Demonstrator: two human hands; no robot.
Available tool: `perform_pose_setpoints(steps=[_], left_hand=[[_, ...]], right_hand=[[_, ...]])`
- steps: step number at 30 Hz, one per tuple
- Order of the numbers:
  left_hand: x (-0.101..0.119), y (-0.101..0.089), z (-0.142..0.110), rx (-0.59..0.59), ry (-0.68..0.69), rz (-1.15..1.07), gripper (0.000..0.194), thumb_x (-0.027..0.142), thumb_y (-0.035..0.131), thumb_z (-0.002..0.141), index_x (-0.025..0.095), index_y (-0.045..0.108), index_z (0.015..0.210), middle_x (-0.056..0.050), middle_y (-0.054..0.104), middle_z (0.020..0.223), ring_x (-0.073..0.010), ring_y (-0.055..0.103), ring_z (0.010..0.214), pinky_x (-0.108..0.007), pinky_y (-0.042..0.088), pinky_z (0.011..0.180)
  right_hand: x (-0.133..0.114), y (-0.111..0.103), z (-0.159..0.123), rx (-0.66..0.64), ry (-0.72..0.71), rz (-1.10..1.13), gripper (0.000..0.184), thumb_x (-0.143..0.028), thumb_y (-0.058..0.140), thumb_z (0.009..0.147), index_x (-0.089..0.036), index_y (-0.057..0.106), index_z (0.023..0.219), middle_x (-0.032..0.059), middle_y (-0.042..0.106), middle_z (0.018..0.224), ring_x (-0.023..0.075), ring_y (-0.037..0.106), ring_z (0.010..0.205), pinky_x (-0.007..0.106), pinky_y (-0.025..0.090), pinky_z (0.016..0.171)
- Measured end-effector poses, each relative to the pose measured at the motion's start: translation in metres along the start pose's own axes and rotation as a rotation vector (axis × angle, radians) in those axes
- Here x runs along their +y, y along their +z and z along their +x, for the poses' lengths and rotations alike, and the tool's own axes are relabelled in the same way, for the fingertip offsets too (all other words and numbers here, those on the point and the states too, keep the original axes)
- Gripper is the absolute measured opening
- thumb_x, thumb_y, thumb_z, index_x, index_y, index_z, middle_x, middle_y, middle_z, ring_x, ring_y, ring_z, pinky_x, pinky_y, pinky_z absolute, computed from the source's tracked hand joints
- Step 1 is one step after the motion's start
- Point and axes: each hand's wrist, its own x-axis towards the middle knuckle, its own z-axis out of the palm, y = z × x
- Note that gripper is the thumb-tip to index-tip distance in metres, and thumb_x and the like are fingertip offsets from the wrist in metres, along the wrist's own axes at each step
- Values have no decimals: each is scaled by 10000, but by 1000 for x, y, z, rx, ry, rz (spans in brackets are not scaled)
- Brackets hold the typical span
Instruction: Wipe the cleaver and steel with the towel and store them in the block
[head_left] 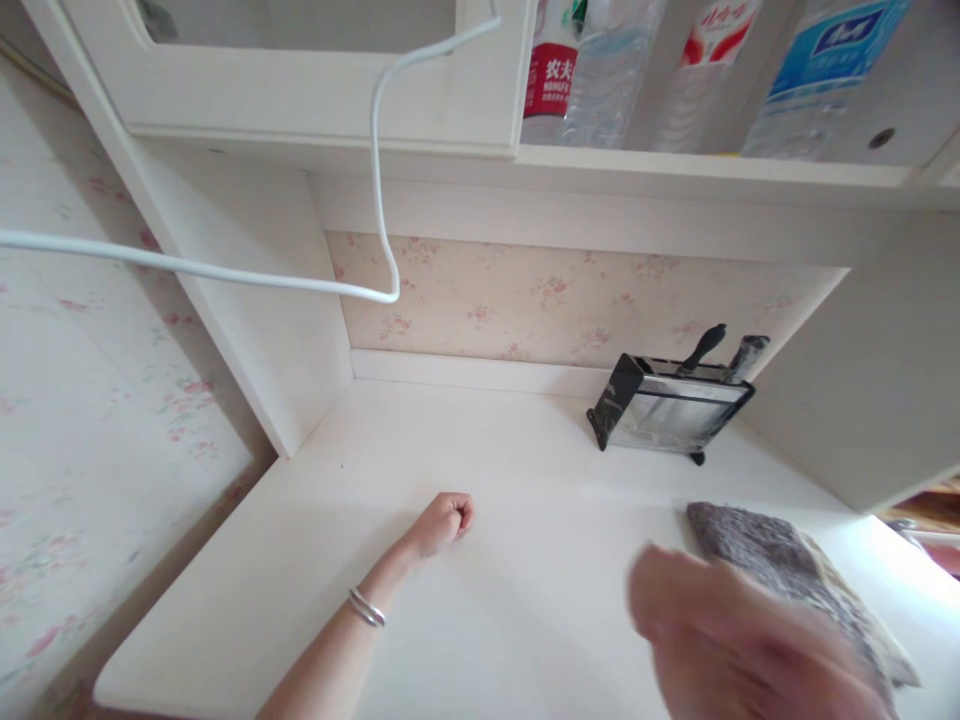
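Note:
My left hand (pixel 444 522) rests on the white countertop (pixel 480 450), its fingers curled into a fist with nothing visible in them. Two silver bangles (pixel 366 607) circle that wrist. Close to the camera at the lower right is my right hand (pixel 739 635), smeared by motion, so its fingers cannot be made out. Behind it lies a folded grey cloth (pixel 772 545), partly hidden by the hand. No contact between the right hand and the cloth can be confirmed.
A black-framed knife block (pixel 675 410) with clear sides and two handles stands at the back right. A white cable (pixel 285 282) hangs across the upper left. Several plastic bottles (pixel 611 75) stand on the shelf (pixel 705 170) above, beside a white cabinet door (pixel 300 95).

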Motion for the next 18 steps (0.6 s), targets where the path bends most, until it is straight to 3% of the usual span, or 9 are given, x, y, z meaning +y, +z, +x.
perform_pose_setpoints(steps=[3, 5, 7, 11, 18], left_hand=[[-3, 3, 1, 41, -6, -60, 107, 159, 361, 477, 197, 450, 521, 64, 372, 438, -86, 279, 444, -244, 182, 480], [-3, 3, 1, 72, -2, -96, 105, 164, 360, 475, 198, 445, 526, 62, 381, 445, -87, 295, 450, -240, 202, 485], [-2, 3, 1, 89, 5, -124, 101, 165, 365, 472, 196, 445, 524, 57, 395, 450, -88, 309, 459, -239, 222, 491], [1, 1, 0, 92, 11, -163, 79, 172, 381, 474, 194, 445, 514, 53, 407, 445, -85, 309, 458, -238, 232, 492], [-2, 1, 1, 79, 0, -218, 95, 168, 383, 475, 193, 453, 534, 67, 381, 438, -80, 269, 446, -238, 204, 480]], right_hand=[[33, 44, 15, -89, 335, 109, 461, -464, 387, 967, -203, 477, 598, -4, 453, 557, 125, 413, 537, 277, 324, 533], [65, 75, 16, -146, 602, 246, 493, -538, 411, 931, -205, 401, 567, -46, 349, 497, 98, 285, 478, 259, 229, 474], [95, 98, 11, -192, 753, 351, 480, -572, 416, 910, -213, 383, 594, -67, 305, 478, 91, 221, 457, 256, 171, 453], [128, 113, -4, -228, 698, 227, 496, -607, 437, 886, -204, 405, 597, -58, 341, 499, 97, 275, 489, 254, 223, 486], [132, 105, -11, -136, 589, 73, 520, -631, 413, 879, -211, 384, 575, -48, 331, 541, 119, 313, 539, 263, 263, 540]])
